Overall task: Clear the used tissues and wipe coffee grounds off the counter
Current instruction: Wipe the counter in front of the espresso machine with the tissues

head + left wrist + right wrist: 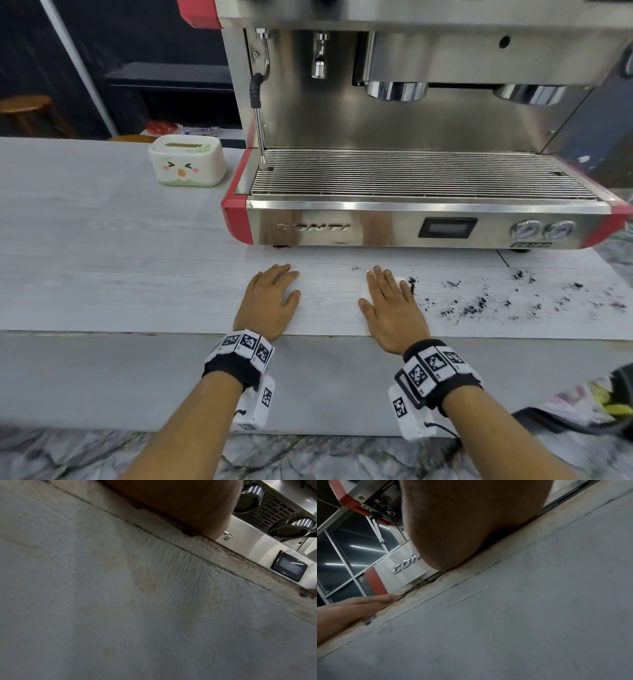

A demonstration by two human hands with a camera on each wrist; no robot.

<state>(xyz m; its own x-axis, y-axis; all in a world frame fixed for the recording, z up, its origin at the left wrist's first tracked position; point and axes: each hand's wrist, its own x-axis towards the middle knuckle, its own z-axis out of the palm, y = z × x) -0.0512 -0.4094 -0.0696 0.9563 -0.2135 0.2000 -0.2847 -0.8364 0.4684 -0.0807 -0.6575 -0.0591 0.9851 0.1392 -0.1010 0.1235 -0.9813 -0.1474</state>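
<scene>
My right hand (388,294) lies flat on a white tissue (401,279) on the pale counter (120,274), fingers straight, pressing it down. Only the tissue's edges show around the fingers. Dark coffee grounds (472,308) are scattered over the counter just right of that hand, reaching toward the right edge of the head view. My left hand (272,294) rests flat and empty on the counter to the left. In both wrist views the heel of the palm (171,500) (471,520) fills the top, and the fingers are hidden.
A steel and red espresso machine (411,226) stands right behind the hands. A white tissue box with a cartoon face (186,164) sits at its left. The counter has a lower front ledge (308,377) under my wrists. A dark bag (603,401) lies at the right.
</scene>
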